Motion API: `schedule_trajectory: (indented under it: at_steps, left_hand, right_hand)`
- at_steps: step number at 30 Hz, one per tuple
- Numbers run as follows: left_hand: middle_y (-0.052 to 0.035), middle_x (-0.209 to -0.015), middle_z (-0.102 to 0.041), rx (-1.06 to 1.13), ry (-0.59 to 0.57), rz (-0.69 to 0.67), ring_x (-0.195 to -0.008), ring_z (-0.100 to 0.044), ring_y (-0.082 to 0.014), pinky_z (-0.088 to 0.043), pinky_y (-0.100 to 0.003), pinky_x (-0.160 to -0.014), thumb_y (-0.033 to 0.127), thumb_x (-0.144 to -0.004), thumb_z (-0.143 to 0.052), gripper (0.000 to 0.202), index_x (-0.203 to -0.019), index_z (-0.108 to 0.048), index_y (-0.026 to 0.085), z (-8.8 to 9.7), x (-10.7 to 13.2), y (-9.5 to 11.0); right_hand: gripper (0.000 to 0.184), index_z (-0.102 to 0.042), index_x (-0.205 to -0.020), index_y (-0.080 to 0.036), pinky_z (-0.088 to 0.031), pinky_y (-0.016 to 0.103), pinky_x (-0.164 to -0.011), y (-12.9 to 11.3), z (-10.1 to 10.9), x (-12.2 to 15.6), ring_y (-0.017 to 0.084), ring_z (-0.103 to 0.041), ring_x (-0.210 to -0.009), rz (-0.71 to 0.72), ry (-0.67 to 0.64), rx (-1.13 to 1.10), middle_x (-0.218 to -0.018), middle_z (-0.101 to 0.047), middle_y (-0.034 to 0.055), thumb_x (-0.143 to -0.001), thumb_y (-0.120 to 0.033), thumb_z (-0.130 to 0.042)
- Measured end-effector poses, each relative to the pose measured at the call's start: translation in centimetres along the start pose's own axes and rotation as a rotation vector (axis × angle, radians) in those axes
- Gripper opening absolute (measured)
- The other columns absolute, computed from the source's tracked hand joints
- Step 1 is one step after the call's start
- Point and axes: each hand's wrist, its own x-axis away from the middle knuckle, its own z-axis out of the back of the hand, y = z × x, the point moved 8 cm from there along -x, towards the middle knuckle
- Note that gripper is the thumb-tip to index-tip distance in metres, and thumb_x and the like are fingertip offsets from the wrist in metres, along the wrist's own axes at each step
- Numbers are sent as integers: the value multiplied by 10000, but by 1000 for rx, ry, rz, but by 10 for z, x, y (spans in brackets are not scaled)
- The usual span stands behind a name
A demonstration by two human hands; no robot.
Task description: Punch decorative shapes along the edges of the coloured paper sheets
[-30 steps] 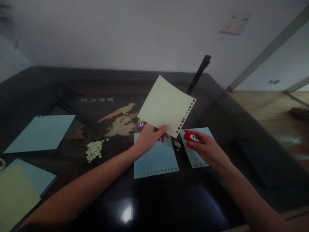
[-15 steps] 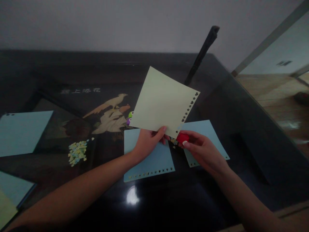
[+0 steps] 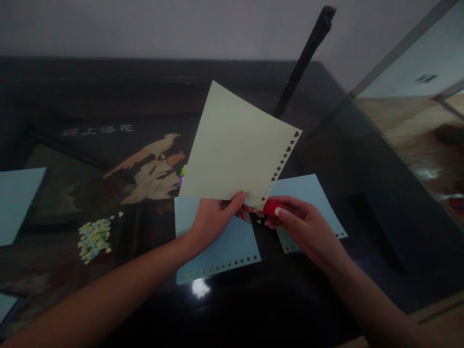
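The left hand gripped the yellow sheet above the table, thumb on its near edge, other fingers partly hidden. The right hand gripped the red punch, largely finger-covered, at the sheet's near right corner; whether it bit the paper could not be told. The punched edge faced right, slanting from upper right to lower left. The sheet hid most of a green item. Blue sheets lay beneath both hands, scraps to the left.
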Motion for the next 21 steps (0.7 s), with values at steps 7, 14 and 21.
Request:
schedule_trajectory:
  at_steps: [7, 14, 21]
  left_hand:
    - [-37, -555, -677, 2, -3, 7, -499, -611, -114, -511, -229, -547, 346, -862, -508, 321, -622, -626, 168, 0, -1, -4]
    - [-25, -520, -653, -28, -2, 7, -495, -608, -124, -514, -239, -551, 341, -853, -520, 306, -623, -622, 167, 1, 0, -3]
    - [-20, -507, -639, -49, -10, -10, -494, -596, -118, -502, -232, -545, 340, -844, -514, 316, -586, -608, 183, -1, -1, -1]
  right_hand:
    - [285, -692, -928, -226, -544, 346, -669, -1, 1, 0, 154, -658, -632, 12, 35, 9, -756, -717, 21, -678, -343, -764]
    - [292, -681, -926, -211, -546, 355, -665, -2, 1, 1, 158, -658, -624, 10, 42, 37, -729, -708, 20, -678, -346, -754]
    - [272, -676, -915, -219, -548, 344, -662, -3, -1, 2, 152, -657, -625, 25, 39, 22, -739, -711, 11, -671, -302, -762]
